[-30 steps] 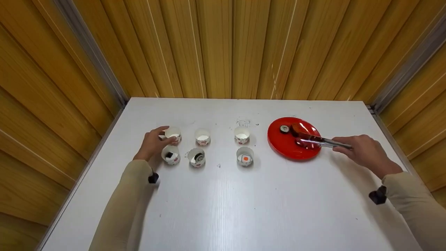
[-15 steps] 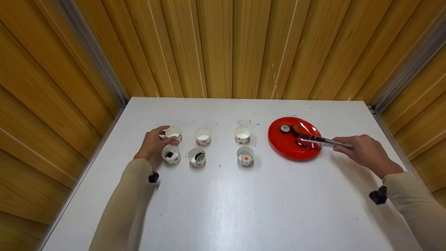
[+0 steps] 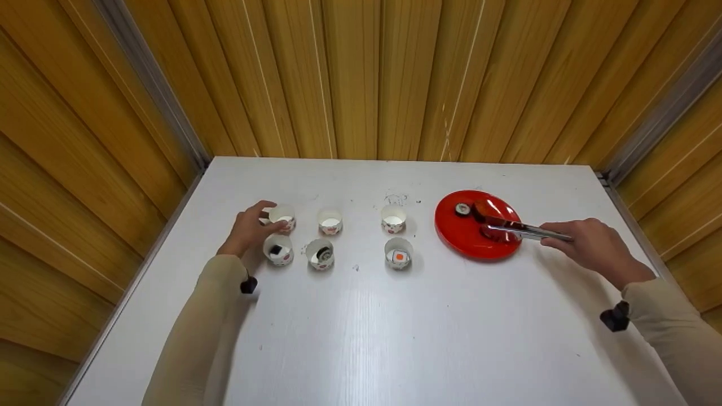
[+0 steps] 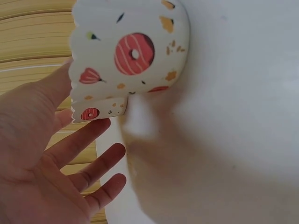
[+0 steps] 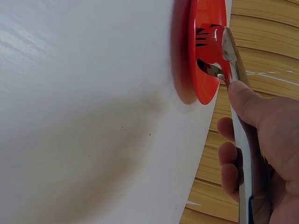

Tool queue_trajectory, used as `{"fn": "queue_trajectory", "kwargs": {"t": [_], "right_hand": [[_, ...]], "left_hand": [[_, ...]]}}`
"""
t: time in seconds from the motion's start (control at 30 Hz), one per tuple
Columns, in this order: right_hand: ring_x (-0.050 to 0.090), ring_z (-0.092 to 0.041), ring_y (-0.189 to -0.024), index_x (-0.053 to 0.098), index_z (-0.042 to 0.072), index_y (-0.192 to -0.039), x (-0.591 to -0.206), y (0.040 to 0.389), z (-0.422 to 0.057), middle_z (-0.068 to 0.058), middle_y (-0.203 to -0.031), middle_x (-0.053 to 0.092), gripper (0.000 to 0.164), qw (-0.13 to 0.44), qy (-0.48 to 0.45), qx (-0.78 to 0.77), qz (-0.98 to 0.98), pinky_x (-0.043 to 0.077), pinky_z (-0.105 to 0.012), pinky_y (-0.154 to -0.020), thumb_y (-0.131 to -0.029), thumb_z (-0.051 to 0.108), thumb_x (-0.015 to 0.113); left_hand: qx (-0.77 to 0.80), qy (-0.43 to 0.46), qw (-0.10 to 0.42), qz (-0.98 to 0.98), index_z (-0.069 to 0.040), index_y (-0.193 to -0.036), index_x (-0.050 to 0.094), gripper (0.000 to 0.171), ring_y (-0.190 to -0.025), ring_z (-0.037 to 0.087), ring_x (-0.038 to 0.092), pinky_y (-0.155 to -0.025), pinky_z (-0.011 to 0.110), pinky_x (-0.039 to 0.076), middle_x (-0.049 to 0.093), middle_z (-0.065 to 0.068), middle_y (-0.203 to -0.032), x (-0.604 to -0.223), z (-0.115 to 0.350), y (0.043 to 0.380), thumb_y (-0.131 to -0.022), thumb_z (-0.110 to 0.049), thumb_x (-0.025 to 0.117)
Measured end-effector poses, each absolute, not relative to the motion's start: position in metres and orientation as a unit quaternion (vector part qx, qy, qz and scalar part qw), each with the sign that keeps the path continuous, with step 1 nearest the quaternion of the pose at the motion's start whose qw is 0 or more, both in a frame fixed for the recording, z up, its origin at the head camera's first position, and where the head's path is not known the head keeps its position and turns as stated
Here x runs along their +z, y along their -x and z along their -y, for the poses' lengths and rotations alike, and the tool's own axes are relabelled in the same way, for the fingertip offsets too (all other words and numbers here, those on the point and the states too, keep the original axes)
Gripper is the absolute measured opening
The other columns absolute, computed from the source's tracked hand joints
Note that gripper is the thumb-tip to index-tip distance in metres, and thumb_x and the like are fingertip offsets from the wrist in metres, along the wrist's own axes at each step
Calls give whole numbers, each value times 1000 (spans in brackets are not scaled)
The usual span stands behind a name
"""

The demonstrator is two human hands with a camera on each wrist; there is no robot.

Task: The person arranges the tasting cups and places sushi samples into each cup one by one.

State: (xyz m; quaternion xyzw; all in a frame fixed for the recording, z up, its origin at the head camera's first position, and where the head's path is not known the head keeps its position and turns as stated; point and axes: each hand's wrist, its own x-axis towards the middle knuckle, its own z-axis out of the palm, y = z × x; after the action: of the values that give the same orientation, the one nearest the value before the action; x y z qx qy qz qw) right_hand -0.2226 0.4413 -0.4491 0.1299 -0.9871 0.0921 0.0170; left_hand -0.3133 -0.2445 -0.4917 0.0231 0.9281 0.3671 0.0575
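In the head view my left hand point(image 3: 248, 228) holds the back-left paper baking cup point(image 3: 284, 220) between thumb and finger; its other fingers are spread in the left wrist view. Right in front stands a baking cup point(image 4: 133, 60) printed with doughnuts, with a black-and-white sushi piece point(image 3: 276, 250) inside. My right hand point(image 3: 589, 245) grips metal serving tongs point(image 3: 533, 230) by the handles. Their head point(image 5: 212, 46), with a slotted side, reaches over the red plate point(image 3: 462, 242), its two sides apart. Beside the tips lies a small sushi roll point(image 3: 462, 210).
Two more baking cups, a back-middle cup point(image 3: 330, 223) and a back-right cup point(image 3: 393, 220), show bare insides. A front-middle cup point(image 3: 321, 265) holds a dark-rimmed roll, and a front-right cup point(image 3: 399, 265) an orange-centred piece. Wood-patterned walls point(image 3: 361, 79) surround the white table point(image 3: 350, 338).
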Motion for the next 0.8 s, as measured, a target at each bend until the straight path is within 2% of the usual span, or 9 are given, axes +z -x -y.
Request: {"fn": "queue_trajectory", "kwargs": {"t": [0.23,0.47,0.67,0.8], "right_hand": [[54,-23,-74,74,11,-127,-443,222,-440,-15,-97,76,40,9,-138,88,986,43,-33,-60,-93,29,78],[56,-23,-73,75,9,-125,-434,222,-439,-19,-104,76,36,12,-146,89,985,44,-33,-59,-93,25,78],[54,-20,-70,77,10,-121,-418,224,-435,-13,-97,77,32,17,-160,88,983,41,-32,-56,-92,23,79],[52,-19,-66,78,12,-118,-408,226,-429,-7,-89,76,29,28,-177,81,980,40,-32,-54,-92,23,79]], "left_hand": [[370,2,83,-925,-14,-150,47,68,-134,40,48,-110,57,39,55,23,-143,-489,246,314,-95,-41,75],[366,14,103,-925,-16,-149,48,68,-133,40,48,-110,57,39,54,22,-144,-485,244,314,-93,-42,77],[366,14,114,-924,-18,-148,49,70,-134,39,48,-110,58,39,54,20,-144,-483,244,317,-90,-43,79],[353,0,108,-930,-15,-148,50,70,-134,40,46,-110,57,40,55,22,-143,-482,244,317,-91,-43,79]]}}
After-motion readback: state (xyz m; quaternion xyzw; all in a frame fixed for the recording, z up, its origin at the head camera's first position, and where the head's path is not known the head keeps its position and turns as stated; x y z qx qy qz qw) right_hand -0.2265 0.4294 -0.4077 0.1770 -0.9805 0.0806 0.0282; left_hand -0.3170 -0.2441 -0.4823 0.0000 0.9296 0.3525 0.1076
